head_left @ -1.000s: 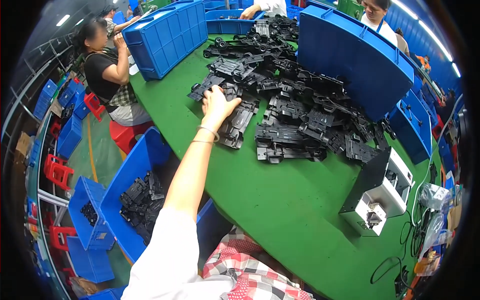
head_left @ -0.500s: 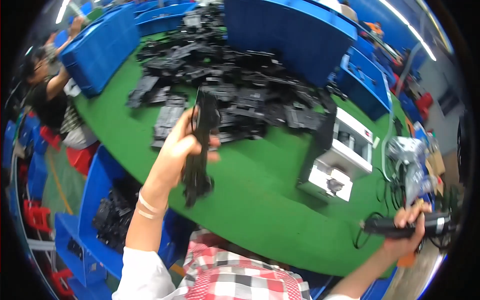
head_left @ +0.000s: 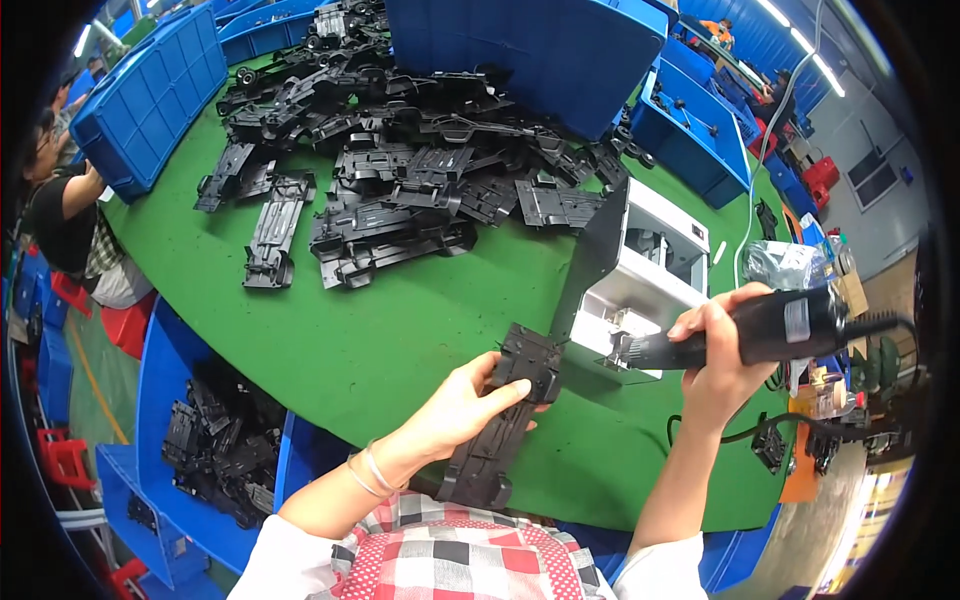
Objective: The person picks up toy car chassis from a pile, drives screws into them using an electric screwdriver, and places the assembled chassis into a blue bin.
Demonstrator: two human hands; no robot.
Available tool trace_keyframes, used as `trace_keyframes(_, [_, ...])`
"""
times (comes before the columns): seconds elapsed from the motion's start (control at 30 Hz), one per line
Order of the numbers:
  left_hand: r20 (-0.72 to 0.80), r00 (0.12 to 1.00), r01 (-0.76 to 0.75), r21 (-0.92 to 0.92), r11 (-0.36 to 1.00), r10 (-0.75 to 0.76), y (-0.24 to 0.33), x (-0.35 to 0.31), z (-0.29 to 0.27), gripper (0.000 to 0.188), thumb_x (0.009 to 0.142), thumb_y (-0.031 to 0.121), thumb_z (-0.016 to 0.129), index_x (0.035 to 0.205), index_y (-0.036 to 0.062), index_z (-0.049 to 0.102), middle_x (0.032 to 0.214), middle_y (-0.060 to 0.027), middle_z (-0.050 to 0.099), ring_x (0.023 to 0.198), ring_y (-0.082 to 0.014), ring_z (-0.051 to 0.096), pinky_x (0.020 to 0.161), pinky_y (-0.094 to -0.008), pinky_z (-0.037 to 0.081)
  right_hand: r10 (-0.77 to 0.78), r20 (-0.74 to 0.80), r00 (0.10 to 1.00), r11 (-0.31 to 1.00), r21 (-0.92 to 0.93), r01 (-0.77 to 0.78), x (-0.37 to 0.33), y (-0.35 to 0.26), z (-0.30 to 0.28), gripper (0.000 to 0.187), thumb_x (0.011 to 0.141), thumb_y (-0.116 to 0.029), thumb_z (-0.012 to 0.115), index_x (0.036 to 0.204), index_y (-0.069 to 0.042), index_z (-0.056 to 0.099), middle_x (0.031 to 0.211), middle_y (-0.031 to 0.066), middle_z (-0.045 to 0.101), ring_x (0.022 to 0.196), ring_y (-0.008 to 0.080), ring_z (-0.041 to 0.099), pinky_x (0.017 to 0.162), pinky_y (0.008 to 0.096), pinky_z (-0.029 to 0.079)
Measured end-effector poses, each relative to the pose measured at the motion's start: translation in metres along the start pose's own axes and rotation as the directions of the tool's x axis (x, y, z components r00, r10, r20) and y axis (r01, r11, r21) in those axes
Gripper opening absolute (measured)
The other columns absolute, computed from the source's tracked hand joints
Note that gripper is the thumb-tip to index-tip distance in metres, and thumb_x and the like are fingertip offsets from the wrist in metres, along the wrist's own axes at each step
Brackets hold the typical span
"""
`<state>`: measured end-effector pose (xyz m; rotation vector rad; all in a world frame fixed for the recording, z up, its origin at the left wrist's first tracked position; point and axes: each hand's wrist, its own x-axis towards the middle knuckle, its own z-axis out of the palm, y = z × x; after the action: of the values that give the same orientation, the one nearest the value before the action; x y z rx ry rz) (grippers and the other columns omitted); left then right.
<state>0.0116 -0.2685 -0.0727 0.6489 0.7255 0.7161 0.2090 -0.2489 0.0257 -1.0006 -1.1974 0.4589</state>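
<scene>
My left hand (head_left: 447,408) is closed around a long black plastic toy-car chassis (head_left: 493,445), thumb on its upper face, held tilted above the table's near edge. My right hand (head_left: 718,372) is wrapped round a black electric screwdriver (head_left: 785,327) with a cord at its back end. The screwdriver's front end points left, at the lower front of a white-and-black screw feeder (head_left: 655,285). Whether its bit touches the feeder I cannot tell.
A large heap of black chassis (head_left: 430,160) covers the far part of the green table (head_left: 400,345). Blue crates (head_left: 525,50) stand behind it. Lower left, a blue bin (head_left: 155,385) holds more black parts. Another person (head_left: 65,215) sits at the far left. A plastic bag (head_left: 785,263) lies at the right.
My left hand has brought the chassis down and right, closer to me. My right hand has carried the screwdriver up and left from the table's right edge to the screw feeder.
</scene>
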Motion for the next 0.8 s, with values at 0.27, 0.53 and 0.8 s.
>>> trace_keyframes(0.27, [0.086,0.995,0.050,-0.110,0.993,-0.041,-0.008,0.007,0.004,0.031,0.086,0.010,0.052,0.110,-0.0073,0.045,0.101,-0.0179,0.058,0.089,-0.0263,0.061,0.074,-0.0381,0.055,0.172,0.054,0.984,0.872,0.457,-0.178,-0.020,-0.012,-0.006,0.029,0.071,-0.001,0.051,0.099,-0.001,0.040,0.059,0.0081,0.043,0.042,0.0192,0.046,0.041,0.0309,0.045])
trace_keyframes(0.53, [0.097,0.993,0.075,-0.101,0.992,-0.066,-0.013,0.009,0.005,0.031,0.087,0.011,0.051,0.110,-0.0084,0.045,0.100,-0.0191,0.058,0.088,-0.0255,0.062,0.072,-0.0367,0.056,0.134,0.140,0.981,0.884,0.431,-0.183,-0.039,-0.006,0.009,0.031,0.072,0.003,0.052,0.096,-0.004,0.034,0.059,0.0095,0.046,0.044,0.0216,0.050,0.045,0.0314,0.046])
trace_keyframes(0.8, [0.084,0.989,0.125,-0.047,0.991,-0.121,-0.017,0.003,0.008,0.030,0.087,0.010,0.050,0.110,-0.0092,0.044,0.099,-0.0194,0.058,0.084,-0.0242,0.063,0.069,-0.0341,0.056,0.131,0.257,0.957,0.882,0.412,-0.231,-0.057,-0.001,0.005,0.035,0.070,0.003,0.061,0.088,-0.005,0.033,0.056,0.0103,0.050,0.043,0.0230,0.052,0.043,0.0325,0.047])
